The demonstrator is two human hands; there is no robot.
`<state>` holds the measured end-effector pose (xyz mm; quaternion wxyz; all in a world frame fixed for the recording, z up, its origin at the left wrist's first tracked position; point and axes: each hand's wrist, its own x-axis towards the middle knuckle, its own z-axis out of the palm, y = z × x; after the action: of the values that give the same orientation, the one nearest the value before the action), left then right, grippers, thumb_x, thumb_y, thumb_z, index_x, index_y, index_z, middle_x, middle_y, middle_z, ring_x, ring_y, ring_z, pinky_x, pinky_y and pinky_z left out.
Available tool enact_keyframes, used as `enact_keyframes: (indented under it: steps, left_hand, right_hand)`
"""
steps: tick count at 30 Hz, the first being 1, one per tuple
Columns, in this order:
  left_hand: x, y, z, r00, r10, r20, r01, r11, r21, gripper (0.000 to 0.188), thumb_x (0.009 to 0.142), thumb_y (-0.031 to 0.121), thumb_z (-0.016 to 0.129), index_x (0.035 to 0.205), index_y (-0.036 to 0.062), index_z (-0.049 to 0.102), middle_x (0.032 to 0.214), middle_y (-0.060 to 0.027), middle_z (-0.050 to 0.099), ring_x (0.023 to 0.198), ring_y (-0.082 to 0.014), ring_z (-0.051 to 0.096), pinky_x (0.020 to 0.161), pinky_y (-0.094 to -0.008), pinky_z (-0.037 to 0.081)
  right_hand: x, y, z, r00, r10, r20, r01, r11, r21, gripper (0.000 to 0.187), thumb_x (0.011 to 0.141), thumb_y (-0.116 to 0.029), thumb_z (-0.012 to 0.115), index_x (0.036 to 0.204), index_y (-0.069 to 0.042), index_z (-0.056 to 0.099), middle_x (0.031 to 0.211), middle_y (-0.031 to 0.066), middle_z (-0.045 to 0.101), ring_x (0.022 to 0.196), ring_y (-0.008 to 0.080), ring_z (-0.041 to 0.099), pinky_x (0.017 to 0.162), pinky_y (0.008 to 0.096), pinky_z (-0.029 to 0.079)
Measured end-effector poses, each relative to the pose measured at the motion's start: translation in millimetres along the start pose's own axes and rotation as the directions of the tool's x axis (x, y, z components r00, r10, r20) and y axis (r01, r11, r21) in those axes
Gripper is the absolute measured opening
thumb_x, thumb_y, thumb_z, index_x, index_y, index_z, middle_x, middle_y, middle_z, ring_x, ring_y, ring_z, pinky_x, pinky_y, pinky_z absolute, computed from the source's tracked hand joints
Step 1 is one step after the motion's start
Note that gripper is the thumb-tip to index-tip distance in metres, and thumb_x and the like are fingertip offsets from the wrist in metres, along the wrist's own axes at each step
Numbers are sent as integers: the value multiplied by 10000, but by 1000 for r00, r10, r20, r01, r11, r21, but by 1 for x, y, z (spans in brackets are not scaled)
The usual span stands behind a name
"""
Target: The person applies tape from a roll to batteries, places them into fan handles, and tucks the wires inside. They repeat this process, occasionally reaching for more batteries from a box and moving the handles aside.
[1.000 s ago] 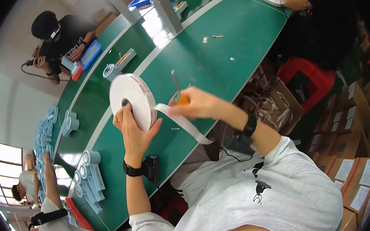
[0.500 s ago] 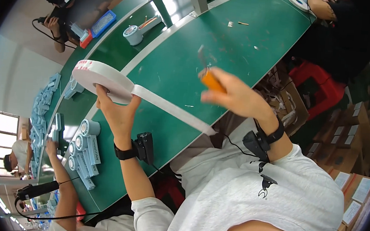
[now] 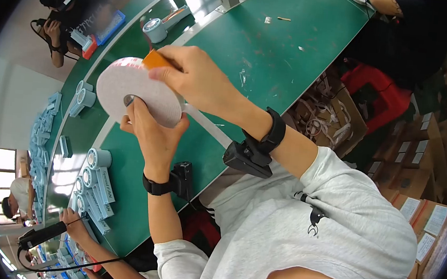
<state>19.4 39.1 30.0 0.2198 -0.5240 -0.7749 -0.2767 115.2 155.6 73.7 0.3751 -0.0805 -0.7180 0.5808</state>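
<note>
My left hand [image 3: 151,144] holds a big white roll of tape [image 3: 141,92] with red print on its outer side. Its fingers reach into the core, and the thumb is by the near rim. From the roll's right side a loose white strip [image 3: 209,125] runs down toward the table's front edge. Closed around an orange-handled knife [image 3: 155,60], my right hand [image 3: 205,79] is at the top of the roll. The handle lies against or just above the printed side; I cannot tell which. A thin dark blade seems to point up from it.
Several light blue fan bodies [image 3: 95,181] lie on the green table [image 3: 274,48] at left, near a co-worker's hand [image 3: 70,219]. Another fan body [image 3: 156,30] lies farther back. At right are a carton of tape scraps [image 3: 321,116], a red stool [image 3: 378,105] and stacked cartons [image 3: 423,226].
My right hand has swung left with the knife, from over the table to the top of the roll. The roll has turned its flat face more toward me. The co-worker's hand at left has moved nearer.
</note>
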Motion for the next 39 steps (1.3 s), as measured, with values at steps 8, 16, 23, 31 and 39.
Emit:
enact_keyframes:
  steps: [8, 16, 23, 31, 39]
  left_hand:
    - [-2, 22, 10, 978, 80, -194, -81, 997, 3, 745, 502, 293, 790, 1068, -66, 465, 926, -172, 531, 895, -301, 500, 838, -402, 266]
    - [2, 33, 4, 826, 417, 379, -367, 908, -200, 676, 541, 245, 783, 1069, -54, 484, 1014, -157, 539, 961, -297, 505, 874, -413, 328]
    - [56, -5, 20, 835, 397, 381, -211, 870, -445, 453, 720, 155, 661, 1106, -30, 513, 1156, -157, 536, 1126, -297, 463, 954, -386, 350]
    - [210, -306, 53, 950, -200, 238, -61, 632, 773, 467, 756, 135, 551, 1194, 10, 447, 1323, -177, 374, 1222, -404, 319, 957, -478, 354]
    - [223, -414, 104, 738, -320, 594, 114, 927, 357, 701, 566, 164, 703, 1202, 23, 448, 1176, -182, 507, 1065, -343, 484, 876, -420, 395]
  right_hand:
    - [1, 22, 3, 891, 72, -447, 191, 835, 515, 211, 883, -123, 480, 943, 68, 547, 883, 167, 631, 810, 202, 619, 713, 280, 500]
    - [41, 35, -86, 412, 406, -816, 485, 660, 574, 251, 896, -157, 476, 1024, 55, 516, 843, 92, 598, 754, 203, 594, 728, 314, 481]
    - [7, 54, -203, 773, -1, -634, 271, 905, 329, 374, 906, -247, 481, 1112, 64, 479, 971, 126, 603, 842, 205, 593, 779, 325, 475]
    - [11, 117, -184, 935, -26, -353, -87, 950, -301, 511, 920, -187, 468, 1347, -22, 242, 1032, 155, 607, 863, 182, 600, 784, 273, 445]
    - [28, 123, -209, 823, -117, -556, -215, 842, -495, 518, 897, -147, 500, 1324, -28, 230, 979, 159, 615, 793, 187, 599, 735, 262, 440]
